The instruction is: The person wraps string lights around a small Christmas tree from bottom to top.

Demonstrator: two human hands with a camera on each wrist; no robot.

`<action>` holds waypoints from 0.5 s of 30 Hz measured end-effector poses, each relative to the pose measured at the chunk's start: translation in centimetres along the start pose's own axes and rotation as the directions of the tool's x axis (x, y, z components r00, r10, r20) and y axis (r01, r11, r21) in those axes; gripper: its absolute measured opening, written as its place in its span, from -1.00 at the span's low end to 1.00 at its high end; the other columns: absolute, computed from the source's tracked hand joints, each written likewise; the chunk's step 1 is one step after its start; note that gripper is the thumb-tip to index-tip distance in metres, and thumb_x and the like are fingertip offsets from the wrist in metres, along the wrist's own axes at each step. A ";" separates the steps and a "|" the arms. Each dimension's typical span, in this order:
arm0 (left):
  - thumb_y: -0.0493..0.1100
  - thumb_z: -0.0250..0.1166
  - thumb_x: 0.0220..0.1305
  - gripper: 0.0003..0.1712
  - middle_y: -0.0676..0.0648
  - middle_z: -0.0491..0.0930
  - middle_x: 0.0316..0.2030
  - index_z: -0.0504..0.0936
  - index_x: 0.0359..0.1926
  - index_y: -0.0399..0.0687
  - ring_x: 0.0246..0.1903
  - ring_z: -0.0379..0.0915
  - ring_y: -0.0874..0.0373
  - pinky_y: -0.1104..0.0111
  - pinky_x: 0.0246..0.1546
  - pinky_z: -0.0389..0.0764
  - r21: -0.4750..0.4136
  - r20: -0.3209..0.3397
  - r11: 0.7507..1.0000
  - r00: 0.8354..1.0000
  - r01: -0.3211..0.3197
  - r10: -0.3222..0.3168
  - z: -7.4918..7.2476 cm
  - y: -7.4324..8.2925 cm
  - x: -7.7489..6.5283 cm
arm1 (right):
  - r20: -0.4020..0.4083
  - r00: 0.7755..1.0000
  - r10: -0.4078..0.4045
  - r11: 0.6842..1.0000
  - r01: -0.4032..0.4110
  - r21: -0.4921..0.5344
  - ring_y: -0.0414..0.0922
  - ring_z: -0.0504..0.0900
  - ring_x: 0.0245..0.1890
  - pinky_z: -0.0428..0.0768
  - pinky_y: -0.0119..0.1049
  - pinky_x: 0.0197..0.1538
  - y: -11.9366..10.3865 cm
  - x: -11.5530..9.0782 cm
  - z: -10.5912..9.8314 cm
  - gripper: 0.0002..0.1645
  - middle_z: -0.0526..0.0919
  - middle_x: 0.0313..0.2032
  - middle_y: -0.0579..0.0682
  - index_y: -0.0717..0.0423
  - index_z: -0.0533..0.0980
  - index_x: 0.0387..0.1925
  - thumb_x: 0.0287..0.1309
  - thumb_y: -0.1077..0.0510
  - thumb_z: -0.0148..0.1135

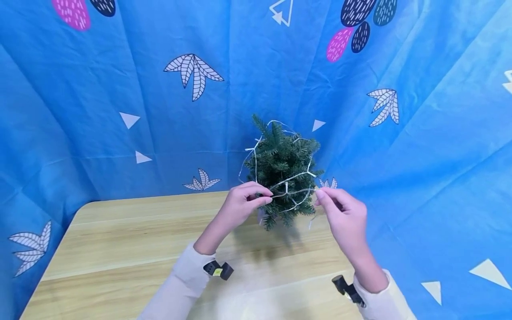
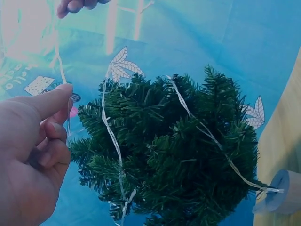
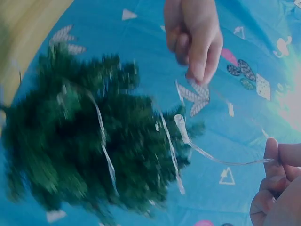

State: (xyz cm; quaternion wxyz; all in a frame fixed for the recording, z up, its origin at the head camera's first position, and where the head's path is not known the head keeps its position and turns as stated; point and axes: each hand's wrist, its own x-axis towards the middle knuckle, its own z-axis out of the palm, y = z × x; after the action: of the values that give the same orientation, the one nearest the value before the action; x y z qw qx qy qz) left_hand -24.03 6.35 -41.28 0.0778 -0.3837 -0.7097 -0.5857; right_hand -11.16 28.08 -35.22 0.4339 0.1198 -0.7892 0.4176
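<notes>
A small green artificial Christmas tree [image 1: 280,164] stands near the back of the wooden table, with a string of lights [image 1: 297,176] looped around its branches. On the near side of the tree, my left hand [image 1: 245,200] pinches the light wire between thumb and forefinger. To the right, my right hand [image 1: 345,213] pinches the same wire, so a short stretch with one small bulb [image 3: 181,128] spans between the hands. In the left wrist view the tree's round base [image 2: 278,192] shows beside the tabletop. Other loops of wire [image 2: 112,136] hang across the branches.
A pale wooden table [image 1: 132,249] carries the tree. Blue patterned cloth [image 1: 160,111] hangs behind and beside the table, close to the tree's back. A black wrist camera [image 1: 219,269] is worn at the left sleeve, another camera [image 1: 347,290] at the right.
</notes>
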 end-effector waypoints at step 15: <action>-0.04 0.38 0.34 -0.82 0.16 0.67 -0.26 0.80 -0.18 -0.01 -0.47 0.35 0.17 0.42 -0.47 0.38 0.000 -0.084 0.998 0.995 -0.059 0.059 0.9 -0.1 2.6 | 0.035 0.998 -0.053 0.993 0.056 -0.101 -0.27 0.43 -0.63 0.34 -0.51 -0.58 1.5 7.6 -1.1 -0.88 0.73 -0.42 -0.14 0.18 0.74 -0.22 0.28 0.23 0.35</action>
State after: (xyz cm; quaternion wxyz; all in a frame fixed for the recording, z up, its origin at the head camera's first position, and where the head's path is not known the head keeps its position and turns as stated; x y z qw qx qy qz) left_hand -25.56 8.37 -40.18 0.1244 -0.3796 -0.6933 -0.5998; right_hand -15.88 31.18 -29.79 0.4379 0.1258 -0.8129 0.3629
